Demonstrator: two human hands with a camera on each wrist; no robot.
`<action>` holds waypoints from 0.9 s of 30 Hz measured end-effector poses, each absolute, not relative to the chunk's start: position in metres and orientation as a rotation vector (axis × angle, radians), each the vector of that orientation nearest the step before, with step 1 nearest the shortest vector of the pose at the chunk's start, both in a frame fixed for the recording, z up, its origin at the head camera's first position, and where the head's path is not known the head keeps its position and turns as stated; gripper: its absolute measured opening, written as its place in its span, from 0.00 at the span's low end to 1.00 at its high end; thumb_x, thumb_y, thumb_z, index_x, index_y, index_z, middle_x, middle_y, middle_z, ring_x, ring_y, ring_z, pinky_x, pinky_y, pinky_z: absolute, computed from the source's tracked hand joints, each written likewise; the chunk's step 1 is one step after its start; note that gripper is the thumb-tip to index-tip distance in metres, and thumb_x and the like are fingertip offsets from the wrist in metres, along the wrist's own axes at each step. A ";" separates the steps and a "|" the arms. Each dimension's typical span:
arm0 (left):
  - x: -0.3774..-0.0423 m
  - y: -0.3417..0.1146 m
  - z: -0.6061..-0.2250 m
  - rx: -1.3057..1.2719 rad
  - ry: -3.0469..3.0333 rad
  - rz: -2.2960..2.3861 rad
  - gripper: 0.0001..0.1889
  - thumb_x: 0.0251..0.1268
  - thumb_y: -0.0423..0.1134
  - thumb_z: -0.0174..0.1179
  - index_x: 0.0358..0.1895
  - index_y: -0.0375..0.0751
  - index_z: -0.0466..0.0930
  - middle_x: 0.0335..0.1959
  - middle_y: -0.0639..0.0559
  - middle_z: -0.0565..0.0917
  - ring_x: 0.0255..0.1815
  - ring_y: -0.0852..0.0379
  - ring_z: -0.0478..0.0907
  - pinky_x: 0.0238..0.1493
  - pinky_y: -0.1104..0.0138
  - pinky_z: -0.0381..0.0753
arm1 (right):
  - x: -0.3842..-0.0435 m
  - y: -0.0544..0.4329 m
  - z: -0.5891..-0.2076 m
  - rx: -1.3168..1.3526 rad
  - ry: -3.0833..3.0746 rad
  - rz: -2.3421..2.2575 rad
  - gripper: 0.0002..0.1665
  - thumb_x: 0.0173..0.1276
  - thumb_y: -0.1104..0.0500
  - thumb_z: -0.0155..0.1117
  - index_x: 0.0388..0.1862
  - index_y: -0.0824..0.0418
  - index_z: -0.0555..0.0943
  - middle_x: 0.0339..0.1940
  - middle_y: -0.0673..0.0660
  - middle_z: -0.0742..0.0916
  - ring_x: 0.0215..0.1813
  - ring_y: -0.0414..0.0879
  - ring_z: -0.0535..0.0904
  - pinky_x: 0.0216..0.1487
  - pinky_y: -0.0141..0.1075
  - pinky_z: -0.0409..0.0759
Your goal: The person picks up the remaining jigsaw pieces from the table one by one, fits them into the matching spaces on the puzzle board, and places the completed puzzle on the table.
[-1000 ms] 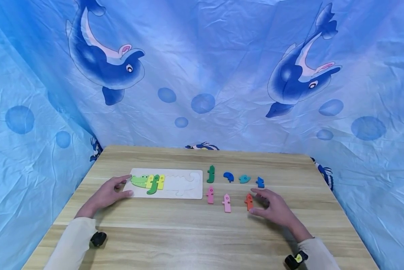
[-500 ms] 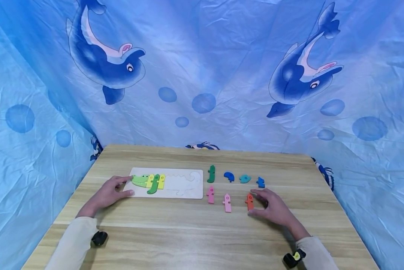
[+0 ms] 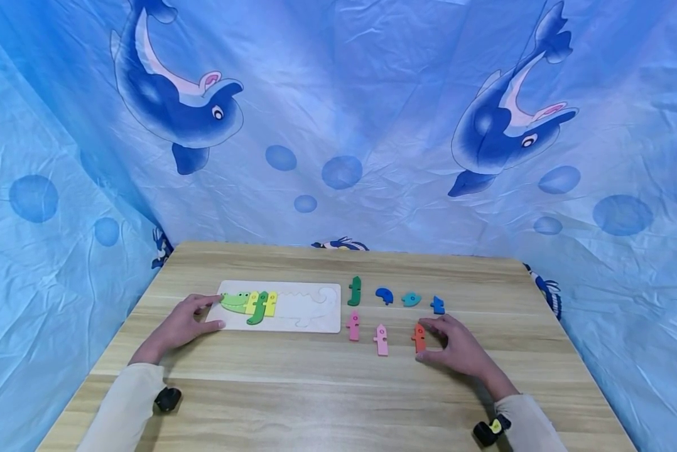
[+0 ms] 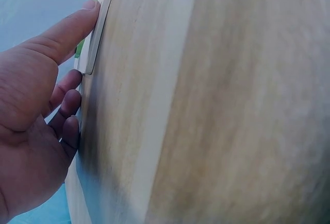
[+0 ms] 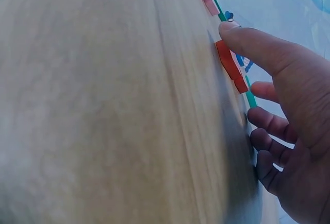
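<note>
Fingers [image 3: 432, 322] of the right hand [image 3: 457, 348] edged round the flat orange notched wooden-looking piece [image 3: 419, 339] — within grasp, though whether pinched I couldn't tell.

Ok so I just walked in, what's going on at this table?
A person's left grip touches the left end of a white crocodile puzzle board. The green head and three body pieces sit on it; the rest shows only outlines. Meanwhile the right grip spans an orange piece lying on the wood-grain table, though I can't tell whether it's pinched. Six other loose pieces lie to the board's right.
</note>
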State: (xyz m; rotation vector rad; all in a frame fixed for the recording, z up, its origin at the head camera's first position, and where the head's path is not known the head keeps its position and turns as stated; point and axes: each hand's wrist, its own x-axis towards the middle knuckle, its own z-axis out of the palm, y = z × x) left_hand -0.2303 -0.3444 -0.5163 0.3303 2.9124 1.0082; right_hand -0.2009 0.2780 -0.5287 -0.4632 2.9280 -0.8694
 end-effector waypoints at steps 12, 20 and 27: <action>-0.232 -0.346 -0.519 0.335 2.923 1.010 0.38 0.62 0.52 0.73 0.71 0.35 0.73 0.62 0.32 0.74 0.59 0.36 0.72 0.60 0.41 0.71 | -0.201 0.276 -0.525 -0.449 2.905 -0.840 0.46 0.50 0.35 0.82 0.65 0.51 0.82 0.50 0.47 0.81 0.46 0.41 0.73 0.48 0.40 0.77; -0.233 -0.346 -0.519 0.321 2.909 1.026 0.38 0.63 0.52 0.72 0.72 0.36 0.73 0.63 0.32 0.73 0.61 0.35 0.71 0.61 0.40 0.71 | -0.201 0.276 -0.523 -0.430 2.911 -0.863 0.45 0.48 0.36 0.83 0.62 0.54 0.82 0.50 0.48 0.82 0.46 0.43 0.74 0.47 0.40 0.77; -0.231 -0.346 -0.519 0.313 2.896 1.040 0.38 0.63 0.52 0.72 0.72 0.36 0.72 0.64 0.32 0.72 0.62 0.33 0.70 0.62 0.38 0.70 | -0.201 0.280 -0.524 -0.431 2.930 -0.890 0.48 0.48 0.33 0.82 0.63 0.56 0.82 0.52 0.50 0.84 0.51 0.45 0.77 0.55 0.48 0.79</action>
